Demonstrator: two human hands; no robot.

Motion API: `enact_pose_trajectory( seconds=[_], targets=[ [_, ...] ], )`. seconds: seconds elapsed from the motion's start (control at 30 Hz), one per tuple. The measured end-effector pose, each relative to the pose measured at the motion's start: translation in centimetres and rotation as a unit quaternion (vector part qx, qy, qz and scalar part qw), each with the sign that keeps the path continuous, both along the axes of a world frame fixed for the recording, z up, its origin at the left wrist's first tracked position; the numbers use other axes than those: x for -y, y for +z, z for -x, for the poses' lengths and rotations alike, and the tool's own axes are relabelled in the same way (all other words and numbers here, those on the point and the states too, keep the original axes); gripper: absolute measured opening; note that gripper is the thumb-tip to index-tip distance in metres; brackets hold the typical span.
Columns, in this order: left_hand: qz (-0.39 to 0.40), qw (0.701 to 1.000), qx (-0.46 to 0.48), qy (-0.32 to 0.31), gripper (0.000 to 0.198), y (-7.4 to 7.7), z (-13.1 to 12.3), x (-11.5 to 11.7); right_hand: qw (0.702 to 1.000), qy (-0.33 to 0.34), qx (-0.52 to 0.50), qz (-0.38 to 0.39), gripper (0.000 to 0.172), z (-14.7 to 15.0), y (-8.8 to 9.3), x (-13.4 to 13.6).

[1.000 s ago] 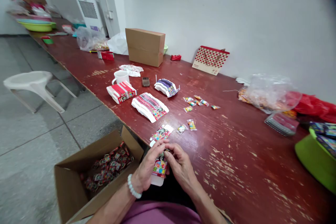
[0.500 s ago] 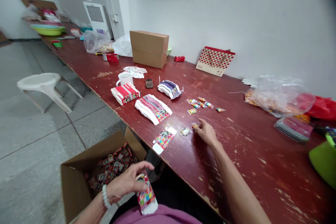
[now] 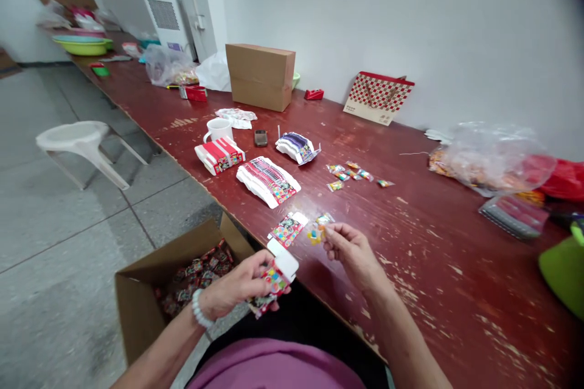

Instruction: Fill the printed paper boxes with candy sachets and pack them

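R hand (image 3: 350,250) w/ candy pkt (image 3: 315,234) nr tbl edge (image 3: 340,316), rm rightward.

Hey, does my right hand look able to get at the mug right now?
Probably not straight away: the right hand is pinching a packet, the fanned cartons lie between it and the mug, and a red-striped stack partly hides the mug.

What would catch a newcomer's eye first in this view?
In the foreground, the left hand holds a small colourful box with a white flap open, while the right hand pinches a little packet showing yellow and blue. Next comes the long, scuffed red-brown table running diagonally away, then the open carton of small printed items below it, lower left.
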State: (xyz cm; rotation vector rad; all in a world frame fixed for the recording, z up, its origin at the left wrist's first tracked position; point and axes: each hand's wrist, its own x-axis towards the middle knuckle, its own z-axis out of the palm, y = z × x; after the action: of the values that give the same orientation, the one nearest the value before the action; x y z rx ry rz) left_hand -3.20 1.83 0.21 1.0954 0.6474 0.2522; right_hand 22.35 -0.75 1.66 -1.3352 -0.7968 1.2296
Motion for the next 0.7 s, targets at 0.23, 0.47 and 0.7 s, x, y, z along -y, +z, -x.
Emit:
enact_pose_trajectory(
  seconds=[0.23,0.47,0.7],
  targets=[
    [0.006,0.998,0.056,0.035,0.045,1.9,-2.7,1.0,0.999,0.040,-0.012,-0.024,0.033,1.9,0.8,2.1],
    [-0.007,0.998,0.047,0.032,0.041,2.7,-2.5,1.4,0.998,0.041,-0.045,-0.013,0.035,2.0,1.2,2.5],
    [-0.004,0.998,0.057,0.038,0.038,2.4,-3.3,1.8,0.985,0.103,0.134,-0.035,0.028,2.8,1.4,3.6]
  ],
)
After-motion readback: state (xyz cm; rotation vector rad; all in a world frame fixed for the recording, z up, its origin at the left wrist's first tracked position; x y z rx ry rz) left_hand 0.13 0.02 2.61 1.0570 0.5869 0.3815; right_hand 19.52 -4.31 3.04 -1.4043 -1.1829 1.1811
